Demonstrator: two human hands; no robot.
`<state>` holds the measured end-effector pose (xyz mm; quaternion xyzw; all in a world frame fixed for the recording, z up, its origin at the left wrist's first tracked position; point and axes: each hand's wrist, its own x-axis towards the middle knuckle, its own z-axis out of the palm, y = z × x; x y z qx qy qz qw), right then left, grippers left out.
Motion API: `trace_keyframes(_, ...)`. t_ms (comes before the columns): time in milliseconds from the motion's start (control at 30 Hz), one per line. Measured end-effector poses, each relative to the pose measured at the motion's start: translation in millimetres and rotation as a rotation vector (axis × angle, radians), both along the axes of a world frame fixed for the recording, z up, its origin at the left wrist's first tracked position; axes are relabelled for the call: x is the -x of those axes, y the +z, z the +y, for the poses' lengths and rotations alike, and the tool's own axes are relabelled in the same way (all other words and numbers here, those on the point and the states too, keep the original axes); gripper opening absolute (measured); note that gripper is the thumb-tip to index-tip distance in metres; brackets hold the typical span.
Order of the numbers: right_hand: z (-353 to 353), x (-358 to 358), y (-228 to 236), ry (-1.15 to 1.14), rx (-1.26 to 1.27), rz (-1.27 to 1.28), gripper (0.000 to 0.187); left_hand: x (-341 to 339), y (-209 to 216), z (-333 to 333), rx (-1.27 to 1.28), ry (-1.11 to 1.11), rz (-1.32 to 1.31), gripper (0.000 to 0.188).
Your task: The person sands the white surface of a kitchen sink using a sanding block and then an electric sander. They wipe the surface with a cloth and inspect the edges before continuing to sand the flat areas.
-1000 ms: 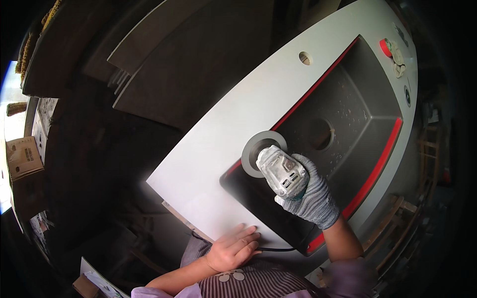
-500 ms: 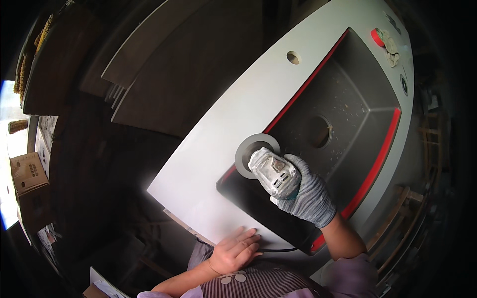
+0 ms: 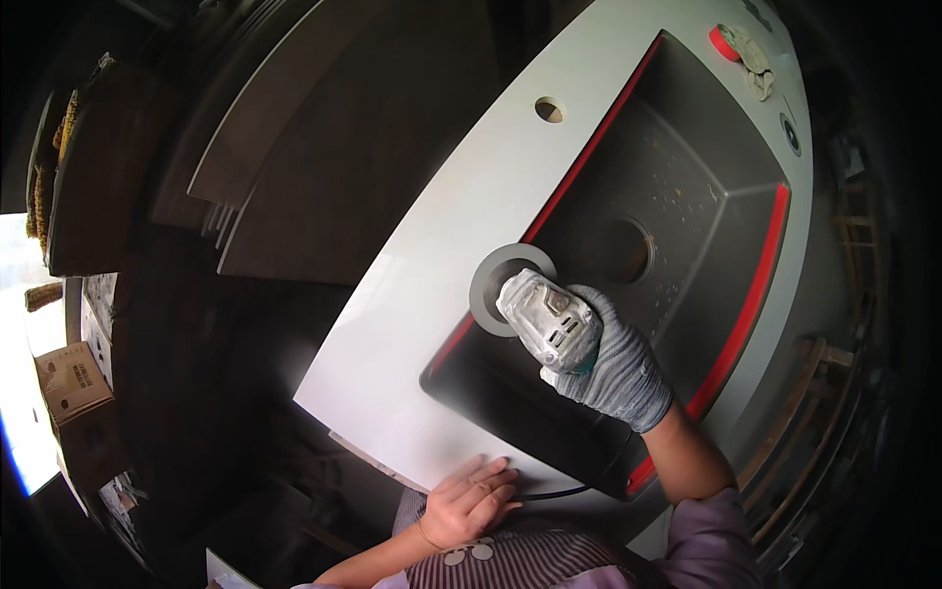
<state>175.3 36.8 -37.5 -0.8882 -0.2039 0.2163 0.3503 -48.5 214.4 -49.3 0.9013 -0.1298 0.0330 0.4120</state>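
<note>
While the right hand (image 3: pixel 613 378), in a grey knitted glove, is clamped around the body of an angle grinder (image 3: pixel 548 319), its forearm reaches up from the lower right with the wrist bent inward. The grinder's grey disc (image 3: pixel 496 280) lies against the left, red-edged rim of a dark sink (image 3: pixel 687 187) set in the pale worktop (image 3: pixel 442 265). The bare left hand (image 3: pixel 469 506) rests flat on the near edge of the worktop, fingers together and gripping nothing, just beside a black cable (image 3: pixel 554 494). A round hole (image 3: pixel 549 109) shows in the worktop beyond the sink's far corner.
</note>
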Motion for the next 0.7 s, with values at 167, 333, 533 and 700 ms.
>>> trace_keyframes(167, -3, -8, -2, -0.03, -0.032, -0.005, 0.084, -3, 2, 1, -0.022, -0.004, 0.005, 0.02)
trace_keyframes(333, -7, -19, -3, -0.065, -0.046, -0.03, 0.084, -4, 3, 1, -0.041, -0.015, 0.015, 0.02)
trace_keyframes(533, -15, -39, -7, -0.174, -0.087, 0.088, 0.089, -6, 3, 1, -0.034, -0.014, 0.011, 0.019)
trace_keyframes(700, -22, -55, -14, -0.266, -0.026, -0.027, 0.096, -7, 3, 0, -0.042, -0.01, 0.002, 0.019)
